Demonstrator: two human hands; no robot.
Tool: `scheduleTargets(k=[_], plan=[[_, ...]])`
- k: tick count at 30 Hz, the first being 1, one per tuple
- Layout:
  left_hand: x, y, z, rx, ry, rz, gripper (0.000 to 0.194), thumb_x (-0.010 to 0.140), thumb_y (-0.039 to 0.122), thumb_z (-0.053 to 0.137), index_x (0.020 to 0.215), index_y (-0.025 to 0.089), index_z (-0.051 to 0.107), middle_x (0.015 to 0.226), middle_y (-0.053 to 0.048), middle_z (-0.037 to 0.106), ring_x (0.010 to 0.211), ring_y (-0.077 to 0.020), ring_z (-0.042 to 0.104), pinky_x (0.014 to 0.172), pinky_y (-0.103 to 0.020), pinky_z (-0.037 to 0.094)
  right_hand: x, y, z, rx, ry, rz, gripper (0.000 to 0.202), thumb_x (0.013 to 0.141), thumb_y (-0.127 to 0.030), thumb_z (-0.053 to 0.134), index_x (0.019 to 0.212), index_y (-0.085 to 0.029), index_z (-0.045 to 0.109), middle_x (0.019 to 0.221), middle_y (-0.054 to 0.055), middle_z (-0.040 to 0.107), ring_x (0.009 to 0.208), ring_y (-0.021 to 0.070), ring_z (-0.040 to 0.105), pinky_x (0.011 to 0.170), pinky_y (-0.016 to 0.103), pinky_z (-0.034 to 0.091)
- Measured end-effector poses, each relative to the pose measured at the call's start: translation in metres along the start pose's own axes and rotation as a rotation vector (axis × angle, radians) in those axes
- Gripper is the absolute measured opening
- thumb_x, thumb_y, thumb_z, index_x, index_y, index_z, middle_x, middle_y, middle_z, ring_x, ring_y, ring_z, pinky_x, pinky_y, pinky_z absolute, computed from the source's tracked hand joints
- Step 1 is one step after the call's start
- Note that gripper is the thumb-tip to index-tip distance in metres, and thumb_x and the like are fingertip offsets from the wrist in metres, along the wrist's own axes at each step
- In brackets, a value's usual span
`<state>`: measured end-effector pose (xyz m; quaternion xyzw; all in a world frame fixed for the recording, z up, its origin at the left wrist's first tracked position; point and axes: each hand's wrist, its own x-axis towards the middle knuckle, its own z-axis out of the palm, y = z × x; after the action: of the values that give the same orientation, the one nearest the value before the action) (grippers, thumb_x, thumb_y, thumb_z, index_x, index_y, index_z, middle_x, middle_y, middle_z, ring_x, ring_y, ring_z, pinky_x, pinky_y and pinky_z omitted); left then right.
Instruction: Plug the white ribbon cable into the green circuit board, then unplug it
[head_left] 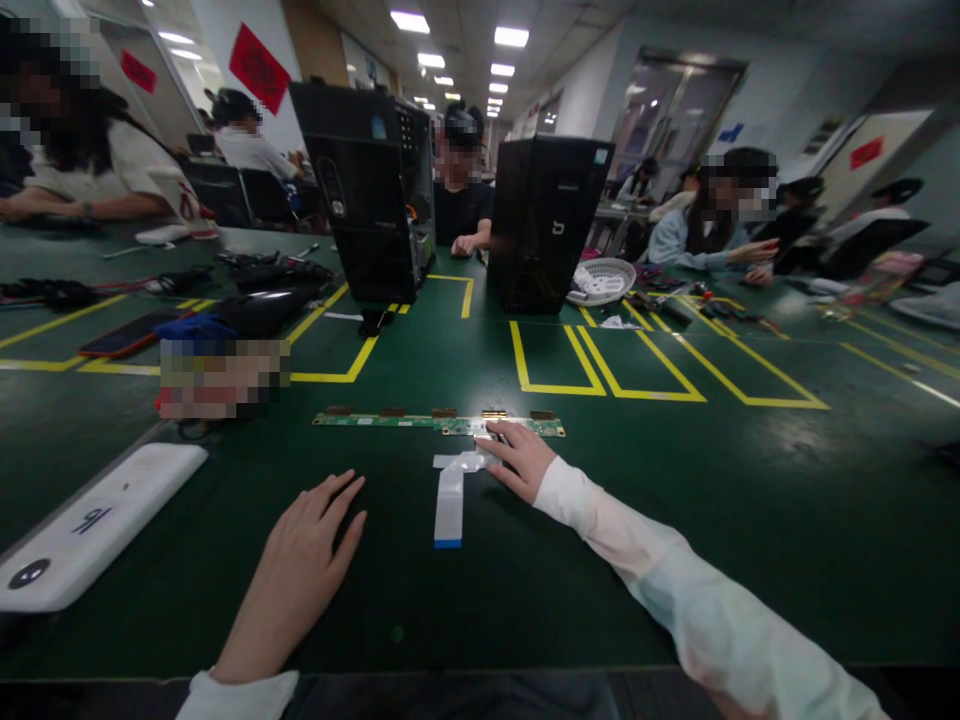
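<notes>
A long, narrow green circuit board (pixel 397 421) lies across the green table, with brown tabs along its far edge. My right hand (pixel 519 458) rests at the board's right part, its fingertips touching near the middle of that part; the fingers are slightly spread. A white flat ribbon cable (pixel 449 500) with a blue end runs from below the board toward me, folded near my right fingertips. My left hand (pixel 311 540) lies on the table to the left of the cable, fingers apart, holding nothing.
Two black computer towers (pixel 367 190) (pixel 551 220) stand beyond the board. A white device (pixel 105 525) lies at the left, near cables and a phone (pixel 131 335). A white basket (pixel 602 280) and loose parts sit at the back right. Other people sit around the table (pixel 637 540).
</notes>
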<state>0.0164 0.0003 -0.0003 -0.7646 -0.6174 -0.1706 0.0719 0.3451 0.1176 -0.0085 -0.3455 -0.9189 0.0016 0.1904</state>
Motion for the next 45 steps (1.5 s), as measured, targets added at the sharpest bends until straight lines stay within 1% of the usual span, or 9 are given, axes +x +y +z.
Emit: scheduleTargets(k=[5, 11, 17, 21, 26, 35, 38, 41, 45], plan=[[0.001, 0.0, 0.001, -0.011, 0.001, -0.005, 0.054, 0.095, 0.049, 0.034, 0.133, 0.016, 0.054, 0.137, -0.014, 0.056, 0.124, -0.0299, 0.054, 0.107, -0.051, 0.042, -0.002, 0.01, 0.008, -0.01, -0.004, -0.021, 0.051, 0.096, -0.048, 0.044, 0.137, -0.019, 0.054, 0.142, 0.015, 0.047, 0.131, 0.03, 0.042, 0.106, 0.05, 0.039], [0.002, -0.001, 0.0, -0.026, -0.007, -0.013, 0.053, 0.095, 0.048, 0.034, 0.132, 0.016, 0.055, 0.136, -0.014, 0.057, 0.124, -0.03, 0.055, 0.106, -0.052, 0.042, -0.007, 0.012, 0.007, -0.008, -0.026, -0.027, 0.05, 0.097, -0.047, 0.044, 0.138, -0.021, 0.053, 0.145, 0.015, 0.045, 0.133, 0.0301, 0.041, 0.108, 0.054, 0.036], [0.002, 0.0, 0.0, -0.042, -0.007, -0.025, 0.052, 0.095, 0.046, 0.037, 0.132, 0.016, 0.056, 0.137, -0.014, 0.057, 0.125, -0.0294, 0.054, 0.106, -0.051, 0.043, -0.02, 0.011, -0.006, -0.023, -0.068, -0.03, 0.05, 0.097, -0.046, 0.044, 0.139, -0.021, 0.052, 0.146, 0.015, 0.044, 0.135, 0.0305, 0.039, 0.108, 0.053, 0.037], [0.002, 0.002, -0.002, -0.058, -0.004, -0.035, 0.05, 0.095, 0.046, 0.037, 0.132, 0.017, 0.056, 0.137, -0.013, 0.057, 0.126, -0.0282, 0.053, 0.107, -0.05, 0.042, -0.042, 0.01, -0.021, -0.026, -0.071, -0.033, 0.052, 0.097, -0.047, 0.042, 0.14, -0.019, 0.05, 0.146, 0.016, 0.044, 0.134, 0.0294, 0.04, 0.108, 0.052, 0.038], [0.002, 0.005, -0.004, -0.071, -0.005, -0.05, 0.049, 0.095, 0.045, 0.037, 0.132, 0.017, 0.056, 0.137, -0.013, 0.057, 0.126, -0.0283, 0.053, 0.107, -0.051, 0.042, -0.093, 0.018, -0.045, -0.049, -0.056, 0.011, 0.049, 0.099, -0.043, 0.037, 0.141, -0.021, 0.05, 0.146, 0.014, 0.045, 0.135, 0.0278, 0.04, 0.108, 0.051, 0.039], [0.001, 0.004, -0.001, -0.064, 0.009, -0.045, 0.05, 0.094, 0.046, 0.039, 0.132, 0.017, 0.056, 0.137, -0.013, 0.057, 0.125, -0.0293, 0.054, 0.107, -0.05, 0.042, -0.227, 0.049, -0.094, -0.146, -0.034, 0.262, 0.05, 0.097, -0.045, 0.04, 0.142, -0.027, 0.051, 0.145, 0.011, 0.047, 0.132, 0.0272, 0.046, 0.106, 0.047, 0.044], [0.001, 0.003, 0.0, -0.057, 0.017, -0.029, 0.053, 0.094, 0.049, 0.038, 0.132, 0.016, 0.056, 0.137, -0.014, 0.057, 0.125, -0.0302, 0.054, 0.107, -0.052, 0.042, -0.267, 0.053, -0.107, -0.17, -0.008, 0.345, 0.053, 0.096, -0.047, 0.039, 0.145, -0.03, 0.045, 0.145, 0.011, 0.047, 0.13, 0.0291, 0.048, 0.104, 0.05, 0.045], [0.001, 0.002, 0.0, -0.049, 0.016, -0.018, 0.053, 0.095, 0.049, 0.036, 0.132, 0.016, 0.055, 0.137, -0.014, 0.056, 0.126, -0.0306, 0.054, 0.107, -0.052, 0.042, -0.3, 0.056, -0.119, -0.183, 0.032, 0.404, 0.055, 0.095, -0.042, 0.04, 0.15, -0.039, 0.034, 0.144, 0.009, 0.048, 0.127, 0.0295, 0.051, 0.103, 0.05, 0.047], [0.001, 0.002, 0.0, -0.038, 0.019, -0.012, 0.053, 0.095, 0.048, 0.035, 0.133, 0.016, 0.055, 0.136, -0.015, 0.057, 0.125, -0.0301, 0.054, 0.107, -0.052, 0.042, -0.34, 0.065, -0.129, -0.26, 0.054, 0.4, 0.062, 0.09, -0.036, 0.044, 0.149, -0.048, 0.029, 0.138, 0.011, 0.053, 0.119, 0.0318, 0.057, 0.091, 0.051, 0.053]])
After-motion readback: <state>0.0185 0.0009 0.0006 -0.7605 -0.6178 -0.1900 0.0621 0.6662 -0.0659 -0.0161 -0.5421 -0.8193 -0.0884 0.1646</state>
